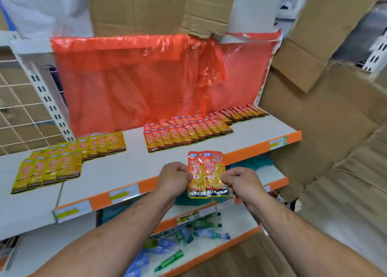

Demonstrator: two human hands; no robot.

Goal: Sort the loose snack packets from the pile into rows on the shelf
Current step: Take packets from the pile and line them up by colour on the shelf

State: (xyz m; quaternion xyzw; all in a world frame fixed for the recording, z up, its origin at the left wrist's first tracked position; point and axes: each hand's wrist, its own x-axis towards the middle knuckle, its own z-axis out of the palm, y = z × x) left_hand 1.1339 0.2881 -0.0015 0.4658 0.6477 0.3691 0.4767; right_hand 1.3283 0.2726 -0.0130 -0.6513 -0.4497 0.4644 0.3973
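Two red-orange snack packets (206, 175) are held upright and overlapping, in front of the shelf's orange front edge. My left hand (174, 177) pinches their left side and my right hand (240, 182) pinches the right side. On the white shelf (129, 163) lie overlapping rows of red packets (188, 133) right of centre, with a further row (244, 112) running to the back right. Yellow packets (62, 161) lie in rows at the left. No loose pile is in view.
A red plastic sheet (146, 81) hangs behind the shelf. Cardboard boxes (326, 100) stand to the right and above. Green and blue items (188, 234) lie on a lower shelf. A wire grid (18, 109) is at the left.
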